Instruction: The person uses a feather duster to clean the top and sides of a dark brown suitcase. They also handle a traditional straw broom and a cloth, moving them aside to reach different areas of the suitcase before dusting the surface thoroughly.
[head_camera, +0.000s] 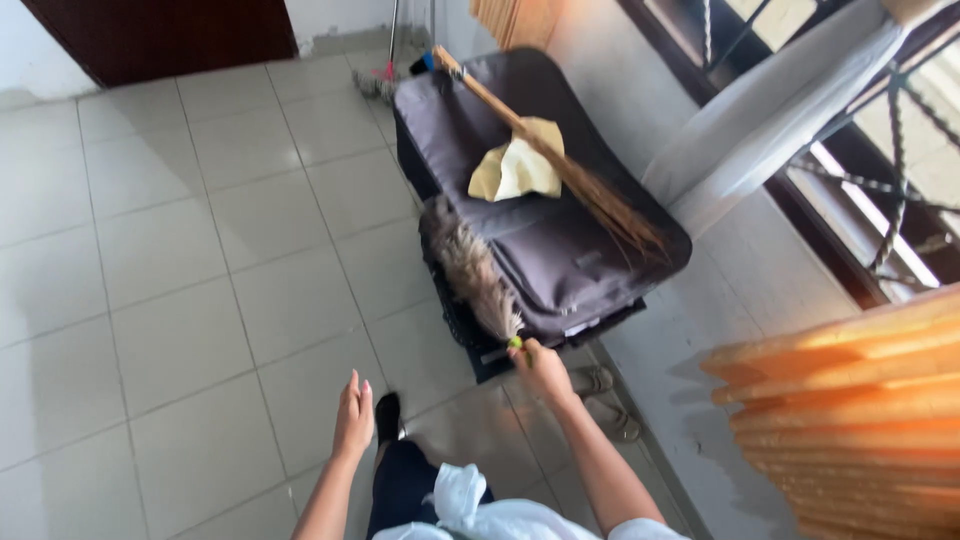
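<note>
The right hand (541, 368) is clenched around the green handle of a feather duster (470, 268), whose fluffy grey-brown head lies against the near left edge of the dark grey suitcase (560, 250) that stands low on the tiled floor (180, 300). The left hand (353, 418) hangs free, fingers straight and released, holding nothing. To my eye the dusting goes best with light strokes running along the case's top toward its edge, the wrist loose so the feathers brush rather than press. A straw broom (560, 165) lies slantwise across the top with a yellow cloth (515, 168) beside it, touching it; both stand in the duster's way further up. On the right the wall and window ledge (760, 270) crowd close to the case, while the floor on the left is wide and open for stepping round. A mop (380, 80) leans beyond the far end.
</note>
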